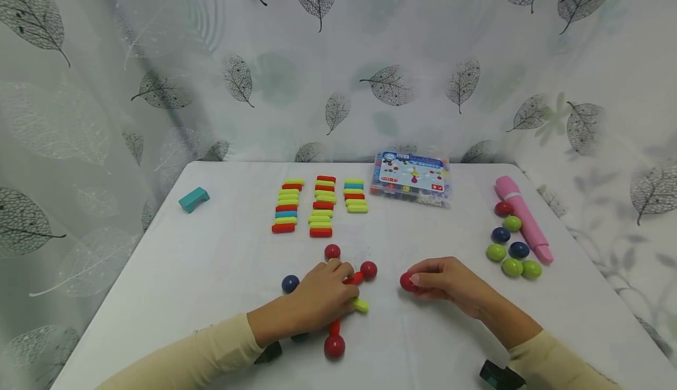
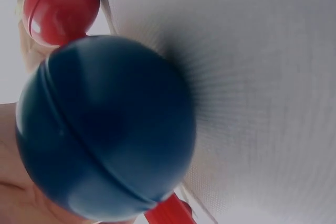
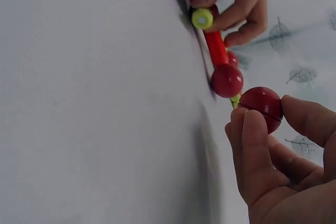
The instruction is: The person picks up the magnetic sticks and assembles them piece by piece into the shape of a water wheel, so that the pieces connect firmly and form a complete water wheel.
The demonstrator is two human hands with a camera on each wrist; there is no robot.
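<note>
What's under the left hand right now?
The left hand covers the hub of a stick-and-ball figure; red sticks, a yellow-green stick and balls poke out. The joint itself is hidden.

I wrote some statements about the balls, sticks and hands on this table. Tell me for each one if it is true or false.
1. The right hand pinches a red ball. True.
2. The left hand lies flat on bare table. False: it holds the stick-and-ball structure.
3. The pink pen lies right of the loose balls. True.
4. The teal block sits on the plastic box. False: it lies alone at the table's left.
</note>
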